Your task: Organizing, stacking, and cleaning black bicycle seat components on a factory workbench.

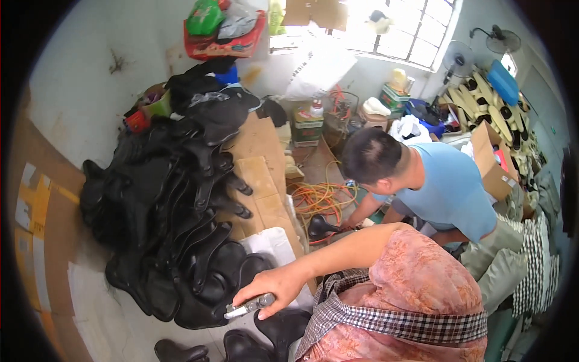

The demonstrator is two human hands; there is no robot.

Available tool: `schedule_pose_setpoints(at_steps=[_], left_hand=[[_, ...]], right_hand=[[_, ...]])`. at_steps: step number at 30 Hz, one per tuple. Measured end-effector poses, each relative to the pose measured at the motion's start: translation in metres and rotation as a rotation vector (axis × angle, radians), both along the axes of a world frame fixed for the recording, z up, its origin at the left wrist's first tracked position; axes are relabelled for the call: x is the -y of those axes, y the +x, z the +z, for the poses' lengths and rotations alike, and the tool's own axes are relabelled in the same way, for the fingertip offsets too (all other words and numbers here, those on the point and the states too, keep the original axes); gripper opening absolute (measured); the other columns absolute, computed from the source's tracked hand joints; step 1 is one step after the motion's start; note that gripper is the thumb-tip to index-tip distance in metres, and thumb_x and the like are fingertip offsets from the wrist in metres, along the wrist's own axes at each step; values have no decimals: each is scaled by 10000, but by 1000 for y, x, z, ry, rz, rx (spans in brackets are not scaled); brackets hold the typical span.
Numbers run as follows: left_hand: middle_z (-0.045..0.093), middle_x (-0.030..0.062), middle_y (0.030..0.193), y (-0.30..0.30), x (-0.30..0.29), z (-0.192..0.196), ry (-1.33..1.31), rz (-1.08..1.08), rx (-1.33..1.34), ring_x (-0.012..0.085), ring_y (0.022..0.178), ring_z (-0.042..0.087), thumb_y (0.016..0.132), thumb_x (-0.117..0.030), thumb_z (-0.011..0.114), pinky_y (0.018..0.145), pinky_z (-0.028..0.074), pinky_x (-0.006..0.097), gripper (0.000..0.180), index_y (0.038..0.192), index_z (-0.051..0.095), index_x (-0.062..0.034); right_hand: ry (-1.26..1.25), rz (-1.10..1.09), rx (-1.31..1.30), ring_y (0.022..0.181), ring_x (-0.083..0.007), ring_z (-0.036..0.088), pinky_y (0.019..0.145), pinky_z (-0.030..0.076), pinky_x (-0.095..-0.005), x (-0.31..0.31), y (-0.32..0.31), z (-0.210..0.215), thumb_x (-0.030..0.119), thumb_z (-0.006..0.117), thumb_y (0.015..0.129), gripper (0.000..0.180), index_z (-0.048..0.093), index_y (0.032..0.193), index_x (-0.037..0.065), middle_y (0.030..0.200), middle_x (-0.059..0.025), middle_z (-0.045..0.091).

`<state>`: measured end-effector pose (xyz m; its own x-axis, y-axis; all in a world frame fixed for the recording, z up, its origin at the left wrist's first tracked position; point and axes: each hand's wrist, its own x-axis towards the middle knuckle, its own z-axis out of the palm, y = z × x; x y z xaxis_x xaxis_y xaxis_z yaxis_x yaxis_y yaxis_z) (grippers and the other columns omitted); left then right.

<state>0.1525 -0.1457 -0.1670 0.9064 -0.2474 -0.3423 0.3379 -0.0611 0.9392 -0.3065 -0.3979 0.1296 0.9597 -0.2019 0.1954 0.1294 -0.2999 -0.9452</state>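
Observation:
My right hand [282, 288] reaches out to the left from a pink patterned sleeve. It is closed around a small grey metal hand tool [248, 306] with a pale flat side; its exact kind does not show. Just below and beside the tool lie black bicycle saddles [283, 329], a few of them on the pale floor. The large heap of black saddles [151, 193] rises to the left of my hand, stacked in overlapping rows. My left hand is not in view.
A person in a light-blue shirt [446, 187] crouches on the far side, one hand by a black saddle [319, 227]. Orange hoses [325, 199] lie coiled nearby. Cardboard sheets [262, 181] line the heap. Cartons [42, 229] stand at left. Pale saddle-shaped parts [488, 102] are piled at right.

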Motion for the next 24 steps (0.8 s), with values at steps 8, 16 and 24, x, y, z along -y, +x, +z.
schedule_pose_setpoints(at_steps=[8,16,24], left_hand=[[600,90,836,1,-85,30,-51,104,3,232,758,595,790,-67,573,576,497,327,244,1030,539,-34],[581,82,780,-4,-114,88,-197,251,46,226,713,580,770,-59,575,556,490,332,168,934,539,-45],[563,74,724,-26,-92,74,-421,377,-45,219,669,566,750,-51,578,536,483,337,96,838,540,-57]], right_hand=[[-115,-19,-28,915,-355,603,782,478,-404,-20,-48,-1,213,669,824,516,452,1246,10,1031,-173,616],[-5,-123,44,940,-314,598,813,472,-387,-37,-107,-28,200,698,776,543,480,1241,22,1039,-165,612],[-6,-143,47,1058,-320,561,913,442,-376,-45,-139,-27,204,686,787,562,465,1266,12,1151,-179,577]])
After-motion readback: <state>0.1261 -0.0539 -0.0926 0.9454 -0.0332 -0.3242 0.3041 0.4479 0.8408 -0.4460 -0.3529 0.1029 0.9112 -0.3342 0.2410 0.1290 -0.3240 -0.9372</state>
